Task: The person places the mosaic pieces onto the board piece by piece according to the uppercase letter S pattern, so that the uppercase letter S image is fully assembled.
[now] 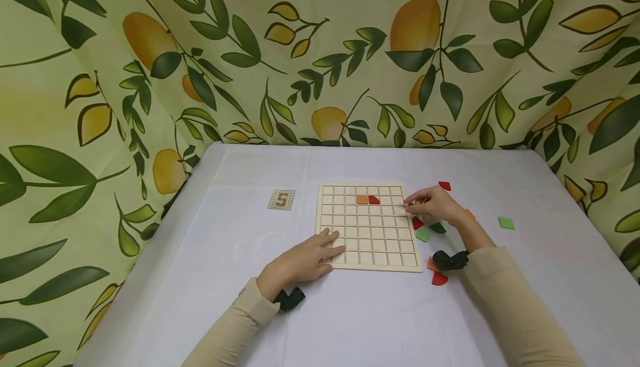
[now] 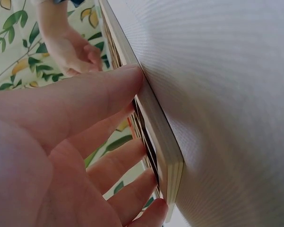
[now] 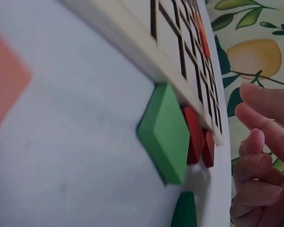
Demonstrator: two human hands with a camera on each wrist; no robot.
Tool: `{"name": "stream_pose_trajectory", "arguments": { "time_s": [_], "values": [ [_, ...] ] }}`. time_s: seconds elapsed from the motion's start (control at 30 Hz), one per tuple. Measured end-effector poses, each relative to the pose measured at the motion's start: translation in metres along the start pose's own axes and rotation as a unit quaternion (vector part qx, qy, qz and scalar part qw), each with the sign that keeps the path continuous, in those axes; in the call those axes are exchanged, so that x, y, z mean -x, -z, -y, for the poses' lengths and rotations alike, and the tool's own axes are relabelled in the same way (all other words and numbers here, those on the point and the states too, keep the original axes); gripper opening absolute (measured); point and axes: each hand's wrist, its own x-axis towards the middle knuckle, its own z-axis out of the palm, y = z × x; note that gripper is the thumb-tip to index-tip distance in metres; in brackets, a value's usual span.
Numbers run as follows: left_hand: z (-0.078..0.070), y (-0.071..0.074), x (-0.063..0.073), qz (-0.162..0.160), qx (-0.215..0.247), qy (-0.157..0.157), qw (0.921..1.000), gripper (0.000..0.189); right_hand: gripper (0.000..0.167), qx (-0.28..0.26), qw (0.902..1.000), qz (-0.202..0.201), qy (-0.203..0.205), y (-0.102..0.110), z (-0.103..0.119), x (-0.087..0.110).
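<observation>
A wooden grid board [image 1: 369,247] lies on the white table. On it, an orange square tile [image 1: 362,199] sits beside a red quarter-round tile [image 1: 374,200] in an upper row. My left hand [image 1: 307,256] rests on the board's lower left corner, fingers spread over the grid and thumb along the edge [image 2: 153,123]. At the board's right edge, my right hand [image 1: 434,203] hovers with fingers bent and no tile visible between them. Close below it lie a red tile [image 1: 417,222], a light green tile [image 3: 167,135] against the board's edge, and a dark green tile [image 1: 438,227].
A small pattern card [image 1: 281,200] showing an S-like figure lies left of the board. More tiles are scattered at right: a red one [image 1: 444,186], a light green square [image 1: 506,222], and a red quarter-round [image 1: 440,278] by an orange one [image 1: 432,265]. Leaf-printed cloth [image 1: 330,78] hangs behind.
</observation>
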Motion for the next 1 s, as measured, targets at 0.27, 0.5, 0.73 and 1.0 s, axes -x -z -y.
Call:
{"name": "stream_pose_trajectory", "arguments": {
  "time_s": [0.27,0.5,0.73,1.0],
  "values": [
    [0.001,-0.001,-0.001,-0.002,-0.003,-0.004,1.0000,0.047,0.037,0.019,0.9994,0.024,0.018,0.006,-0.009,0.005],
    [0.000,0.000,-0.001,-0.003,-0.003,-0.006,1.0000,0.047,0.038,0.010,0.9986,0.045,0.027,0.008,-0.017,0.009],
    [0.000,-0.001,-0.001,-0.003,-0.004,0.000,1.0000,0.047,0.038,-0.007,0.9979,0.057,0.028,0.008,-0.023,0.013],
    [0.001,-0.004,-0.001,-0.001,0.000,-0.004,1.0000,0.047,0.036,-0.005,0.9975,0.058,0.040,0.008,-0.030,0.014]
  ]
}}
